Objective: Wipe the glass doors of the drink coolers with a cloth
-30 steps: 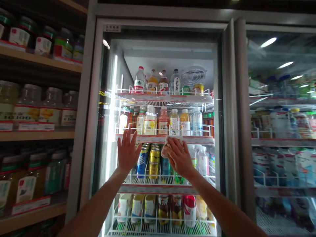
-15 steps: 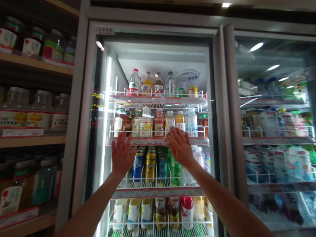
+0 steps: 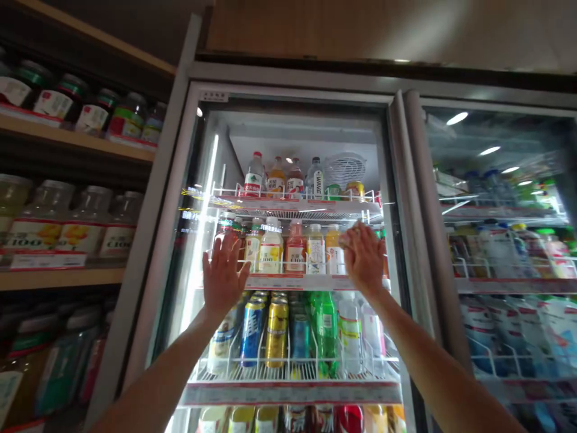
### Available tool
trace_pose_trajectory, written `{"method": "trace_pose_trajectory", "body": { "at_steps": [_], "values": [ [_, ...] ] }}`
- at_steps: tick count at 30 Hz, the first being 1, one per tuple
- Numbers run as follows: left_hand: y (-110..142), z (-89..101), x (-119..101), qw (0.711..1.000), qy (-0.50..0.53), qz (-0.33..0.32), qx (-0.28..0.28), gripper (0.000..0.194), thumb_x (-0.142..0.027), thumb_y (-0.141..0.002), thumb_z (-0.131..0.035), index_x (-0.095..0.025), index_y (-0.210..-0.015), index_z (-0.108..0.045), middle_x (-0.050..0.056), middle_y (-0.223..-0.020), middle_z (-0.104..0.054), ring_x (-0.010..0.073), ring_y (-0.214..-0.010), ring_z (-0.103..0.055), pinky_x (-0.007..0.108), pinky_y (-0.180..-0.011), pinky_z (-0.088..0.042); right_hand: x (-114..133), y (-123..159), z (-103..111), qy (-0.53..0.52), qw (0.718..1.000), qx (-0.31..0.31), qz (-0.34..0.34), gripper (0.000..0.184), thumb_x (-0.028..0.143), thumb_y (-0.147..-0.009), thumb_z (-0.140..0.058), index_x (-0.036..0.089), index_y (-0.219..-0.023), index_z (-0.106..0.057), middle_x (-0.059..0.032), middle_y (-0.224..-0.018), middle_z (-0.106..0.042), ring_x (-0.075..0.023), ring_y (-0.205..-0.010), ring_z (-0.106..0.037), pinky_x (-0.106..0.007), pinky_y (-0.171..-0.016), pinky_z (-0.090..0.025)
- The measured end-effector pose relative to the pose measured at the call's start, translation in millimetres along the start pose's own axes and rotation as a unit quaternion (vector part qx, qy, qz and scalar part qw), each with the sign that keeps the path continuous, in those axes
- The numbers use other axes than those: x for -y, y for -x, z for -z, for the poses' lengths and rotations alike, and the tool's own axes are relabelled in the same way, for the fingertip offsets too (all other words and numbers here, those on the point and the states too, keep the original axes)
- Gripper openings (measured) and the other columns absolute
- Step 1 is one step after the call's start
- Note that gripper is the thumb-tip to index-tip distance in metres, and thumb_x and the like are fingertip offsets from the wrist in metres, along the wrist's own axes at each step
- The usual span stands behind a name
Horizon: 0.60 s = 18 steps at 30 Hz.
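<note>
My left hand (image 3: pixel 224 275) is raised with its fingers spread, palm flat toward the glass door (image 3: pixel 288 133) of a lit drinks fridge. It holds nothing and appears to rest on the glass. Farther right, my right hand (image 3: pixel 366 260) is pressed toward the same pane over a pale crumpled cloth or tissue (image 3: pixel 346 238), which shows only at the fingertips. Behind the glass stand bottles, among them a red-orange bottle (image 3: pixel 295 248), a gold can (image 3: pixel 276 329) and a green bottle (image 3: pixel 325 328).
Left of the fridge, wooden shelves (image 3: pixel 67 276) carry several bottles. A second glass-door fridge (image 3: pixel 500 282) with drinks adjoins on the right, past a grey upright frame (image 3: pixel 419 180). Above runs a wooden panel (image 3: pixel 342 33). Lights reflect in the glass.
My right hand has slid right across the glass with the pale cloth or tissue. My left hand has stayed about where it was in view. The view has tilted upward.
</note>
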State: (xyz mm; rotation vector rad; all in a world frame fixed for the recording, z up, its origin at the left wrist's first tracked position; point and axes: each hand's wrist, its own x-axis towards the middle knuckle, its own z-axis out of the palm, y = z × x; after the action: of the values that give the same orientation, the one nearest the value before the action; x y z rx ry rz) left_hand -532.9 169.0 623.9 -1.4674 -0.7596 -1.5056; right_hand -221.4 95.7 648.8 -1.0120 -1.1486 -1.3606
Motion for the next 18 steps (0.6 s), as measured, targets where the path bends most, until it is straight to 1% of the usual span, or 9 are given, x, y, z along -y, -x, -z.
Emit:
{"method": "trace_pose_trajectory", "body": {
  "at_steps": [2, 4, 6, 8, 10, 11, 12, 15, 18],
  "values": [
    [2.2, -0.1, -0.1, 1.000, -0.008, 0.000, -0.001, 0.057, -0.040, -0.091, -0.036, -0.018, -0.142, -0.026, 0.013, -0.148, -0.028, 0.0260, -0.140, -0.017, 0.050, -0.112, -0.014, -15.3, -15.7, -5.7, 0.010, 0.995, -0.054, -0.084, 0.042, 0.029, -0.088, -0.037, 0.018, -0.128, -0.047, -0.0143, -0.140, -0.041, -0.0312, -0.131, -0.033, -0.057, -0.102, -0.027],
    [3.4, 0.1, -0.4, 1.000, -0.015, -0.001, 0.000, 0.057, -0.040, -0.091, -0.037, -0.018, -0.143, -0.026, 0.013, -0.148, -0.028, 0.0256, -0.140, -0.017, 0.049, -0.112, -0.015, -7.4, -24.7, -11.7, 0.004, 0.992, -0.064, -0.105, 0.042, 0.029, -0.089, -0.036, 0.016, -0.127, -0.047, -0.0165, -0.140, -0.040, -0.0333, -0.131, -0.032, -0.059, -0.100, -0.028],
    [3.5, 0.5, -0.5, 1.000, -0.016, -0.004, 0.000, 0.057, -0.040, -0.091, -0.037, -0.019, -0.143, -0.025, 0.013, -0.148, -0.028, 0.0251, -0.140, -0.017, 0.049, -0.112, -0.015, 21.5, -22.9, -14.6, -0.015, 0.999, -0.021, -0.036, 0.042, 0.028, -0.089, -0.035, 0.017, -0.128, -0.046, -0.0142, -0.143, -0.036, -0.0311, -0.134, -0.028, -0.056, -0.102, -0.027],
    [3.3, 0.8, 0.0, 1.000, -0.017, -0.003, -0.002, 0.057, -0.040, -0.091, -0.037, -0.019, -0.143, -0.025, 0.013, -0.148, -0.028, 0.0248, -0.140, -0.018, 0.048, -0.112, -0.014, 52.6, -15.0, -13.7, -0.037, 0.994, 0.047, 0.089, 0.043, 0.027, -0.088, -0.037, 0.019, -0.130, -0.044, -0.0092, -0.146, -0.033, -0.0265, -0.137, -0.023, -0.051, -0.107, -0.025],
    [3.8, 1.2, 1.1, 1.000, -0.017, -0.003, -0.002, 0.057, -0.040, -0.091, -0.037, -0.019, -0.142, -0.026, 0.012, -0.148, -0.029, 0.0247, -0.140, -0.019, 0.048, -0.112, -0.014, 65.3, -10.4, -10.6, -0.047, 0.979, 0.091, 0.175, 0.042, 0.027, -0.088, -0.038, 0.022, -0.130, -0.044, -0.0047, -0.147, -0.034, -0.0229, -0.138, -0.021, -0.047, -0.110, -0.022],
    [4.1, 1.6, 1.9, 1.000, -0.017, -0.003, 0.000, 0.056, -0.040, -0.091, -0.036, -0.019, -0.142, -0.027, 0.013, -0.148, -0.029, 0.0248, -0.139, -0.020, 0.048, -0.112, -0.014, 61.8, -11.9, -8.9, -0.043, 0.978, 0.097, 0.181, 0.042, 0.027, -0.088, -0.039, 0.023, -0.130, -0.045, -0.0038, -0.146, -0.034, -0.0220, -0.138, -0.023, -0.047, -0.110, -0.021],
    [4.3, 2.0, 3.0, 1.000, -0.017, -0.004, 0.002, 0.056, -0.040, -0.091, -0.036, -0.018, -0.141, -0.029, 0.013, -0.147, -0.030, 0.0249, -0.139, -0.020, 0.047, -0.112, -0.015, 52.6, -16.2, -7.6, -0.033, 0.982, 0.094, 0.158, 0.042, 0.027, -0.088, -0.038, 0.023, -0.129, -0.045, -0.0041, -0.146, -0.035, -0.0219, -0.137, -0.025, -0.047, -0.109, -0.022],
    [1.2, 3.5, 7.0, 1.000, -0.016, -0.007, 0.005, 0.052, -0.041, -0.091, -0.035, -0.019, -0.138, -0.035, 0.012, -0.145, -0.035, 0.0242, -0.138, -0.025, 0.045, -0.112, -0.016, 15.0, -39.2, -8.2, 0.006, 0.999, 0.039, -0.010, 0.042, 0.027, -0.089, -0.035, 0.018, -0.128, -0.047, -0.0104, -0.144, -0.037, -0.0263, -0.135, -0.029, -0.052, -0.105, -0.026],
    [-10.3, 3.8, 10.8, 1.000, -0.016, 0.022, -0.006, 0.051, -0.041, -0.091, -0.034, -0.019, -0.136, -0.039, 0.012, -0.144, -0.037, 0.0243, -0.137, -0.027, 0.045, -0.111, -0.017, 10.8, -51.0, -13.8, 0.016, 0.995, 0.006, -0.102, 0.044, 0.029, -0.089, -0.034, 0.013, -0.128, -0.047, -0.0155, -0.143, -0.036, -0.0310, -0.134, -0.028, -0.055, -0.102, -0.028]
  ]
}}
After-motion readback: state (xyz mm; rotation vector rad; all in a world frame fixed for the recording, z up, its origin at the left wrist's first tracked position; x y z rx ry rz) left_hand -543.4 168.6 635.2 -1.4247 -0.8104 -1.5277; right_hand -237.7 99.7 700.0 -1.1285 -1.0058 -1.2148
